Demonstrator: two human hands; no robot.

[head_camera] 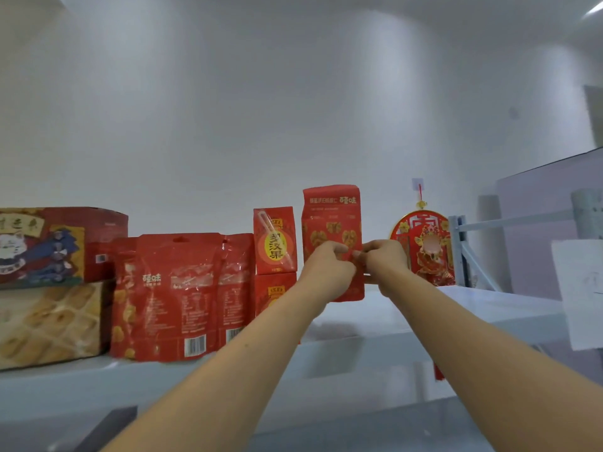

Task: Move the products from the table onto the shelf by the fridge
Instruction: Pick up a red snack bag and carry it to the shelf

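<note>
On the shelf (456,308), left hand (329,267) and right hand (386,265) pinched a red pouch (331,216) upright, other packs (182,298) already shelved at its nine o'clock; table unseen.

A red ornament (421,231) hangs from a wall hook (417,183), near a paper sheet (580,295).

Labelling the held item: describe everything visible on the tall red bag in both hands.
The tall red bag is a glossy, film-like pouch with a flat folded top, pale print across its upper band and golden nut pictures on the front. It stands upright over the white shelf; whether its base rests there is unclear. The left hand and right hand pinch its lower front with curled fingers. It is just right of the stacked red cartons.
</note>
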